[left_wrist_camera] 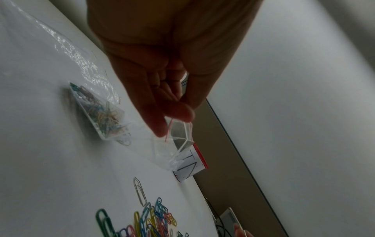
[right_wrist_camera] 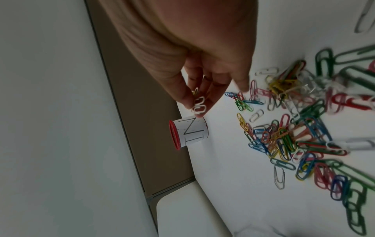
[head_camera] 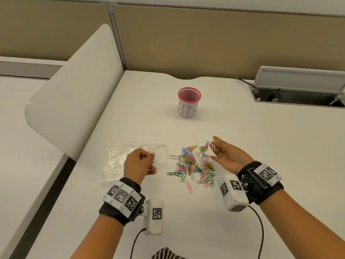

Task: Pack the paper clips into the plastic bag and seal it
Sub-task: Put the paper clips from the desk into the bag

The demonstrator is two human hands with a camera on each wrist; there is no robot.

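Observation:
A clear zip bag [head_camera: 161, 156] with a red seal line hangs from my left hand [head_camera: 152, 158], which pinches its mouth edge above the table. In the left wrist view the bag [left_wrist_camera: 142, 136] holds several coloured clips [left_wrist_camera: 101, 115] at its bottom, which rests on the table, and my left hand [left_wrist_camera: 174, 118] grips the rim. My right hand [head_camera: 214, 148] is raised over the far right of the pile, pinching a few white and yellow paper clips [head_camera: 215, 143]; the held clips [right_wrist_camera: 199, 107] show between thumb and fingers. A loose pile of coloured paper clips [head_camera: 192, 165] lies between the hands.
A stack of spare clear bags [head_camera: 117, 159] lies flat left of my left hand. A pink mesh cup labelled BIN [head_camera: 189, 102] stands farther back. A white rounded divider [head_camera: 74, 86] borders the desk on the left, and a grey cable tray [head_camera: 298, 85] sits back right.

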